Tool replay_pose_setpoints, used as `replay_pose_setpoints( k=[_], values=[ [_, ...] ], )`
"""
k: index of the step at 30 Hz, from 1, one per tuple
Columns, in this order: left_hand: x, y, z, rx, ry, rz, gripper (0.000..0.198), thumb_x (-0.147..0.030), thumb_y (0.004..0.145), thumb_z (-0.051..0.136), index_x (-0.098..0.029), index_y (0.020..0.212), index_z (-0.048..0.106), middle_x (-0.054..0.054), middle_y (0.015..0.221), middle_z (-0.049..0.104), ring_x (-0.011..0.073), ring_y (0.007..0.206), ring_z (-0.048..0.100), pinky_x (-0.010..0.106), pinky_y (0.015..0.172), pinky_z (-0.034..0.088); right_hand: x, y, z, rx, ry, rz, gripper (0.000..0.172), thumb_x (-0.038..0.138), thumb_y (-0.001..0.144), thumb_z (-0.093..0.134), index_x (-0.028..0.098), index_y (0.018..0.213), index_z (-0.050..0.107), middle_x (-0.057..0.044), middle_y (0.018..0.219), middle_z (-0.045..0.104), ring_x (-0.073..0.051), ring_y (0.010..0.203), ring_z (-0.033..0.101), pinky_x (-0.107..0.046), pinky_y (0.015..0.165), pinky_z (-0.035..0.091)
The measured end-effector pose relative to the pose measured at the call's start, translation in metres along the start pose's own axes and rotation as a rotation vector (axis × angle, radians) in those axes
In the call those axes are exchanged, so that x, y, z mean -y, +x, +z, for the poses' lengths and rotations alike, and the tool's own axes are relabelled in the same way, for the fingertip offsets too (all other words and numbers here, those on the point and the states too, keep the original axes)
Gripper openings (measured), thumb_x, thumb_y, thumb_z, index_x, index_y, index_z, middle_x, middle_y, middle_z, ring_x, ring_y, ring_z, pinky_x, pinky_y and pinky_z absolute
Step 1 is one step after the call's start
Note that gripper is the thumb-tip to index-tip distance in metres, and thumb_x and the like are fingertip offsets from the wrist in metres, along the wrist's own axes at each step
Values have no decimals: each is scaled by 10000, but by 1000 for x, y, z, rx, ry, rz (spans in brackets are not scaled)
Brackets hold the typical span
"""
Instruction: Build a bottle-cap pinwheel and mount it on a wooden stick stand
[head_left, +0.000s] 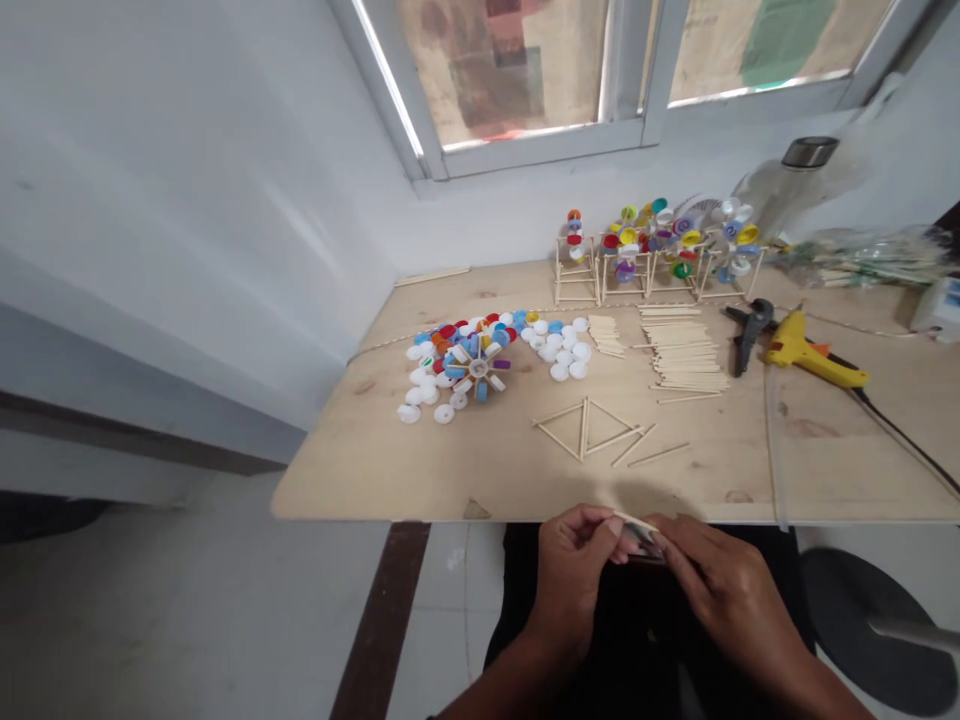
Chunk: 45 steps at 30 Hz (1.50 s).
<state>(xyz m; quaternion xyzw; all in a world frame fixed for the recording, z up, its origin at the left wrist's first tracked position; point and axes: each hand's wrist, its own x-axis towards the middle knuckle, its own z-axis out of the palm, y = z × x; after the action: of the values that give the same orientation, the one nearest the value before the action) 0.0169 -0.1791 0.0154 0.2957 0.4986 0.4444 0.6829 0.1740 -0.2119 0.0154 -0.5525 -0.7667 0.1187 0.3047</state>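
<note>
Just off the front edge of the table, both my hands are closed on a thin wooden stick [636, 522]. My left hand [574, 565] pinches its left end between thumb and fingers. At the other end, the fingers of my right hand [712, 570] press on it. Something greyish shows below the stick between my hands, too small to make out. Beyond them on the wood lie two triangles of sticks [584, 430] sharing a middle side, with loose sticks [658, 454] to their right.
Bottle caps [427, 390] surround a cap wheel [478, 368]. Stick bundles [686, 350], black cutters [750, 335] and a yellow glue gun [810, 350] with a cord lie rightward. Stick frames with cap wheels [660, 245] stand along the wall. A plastic bag [862, 255] lies at back right.
</note>
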Motion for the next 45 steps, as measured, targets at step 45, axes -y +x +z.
replay_pose_setpoints(
  k=[45],
  values=[
    [-10, 25, 16, 231, 682, 153, 163, -227, 816, 537, -147, 733, 651, 18, 607, 595, 125, 565, 514, 224, 564, 388, -71, 34, -18, 110, -33, -41, 266, 276, 951, 439, 239, 926, 701, -45, 843, 684, -158, 787, 647, -260, 700, 517]
  ],
)
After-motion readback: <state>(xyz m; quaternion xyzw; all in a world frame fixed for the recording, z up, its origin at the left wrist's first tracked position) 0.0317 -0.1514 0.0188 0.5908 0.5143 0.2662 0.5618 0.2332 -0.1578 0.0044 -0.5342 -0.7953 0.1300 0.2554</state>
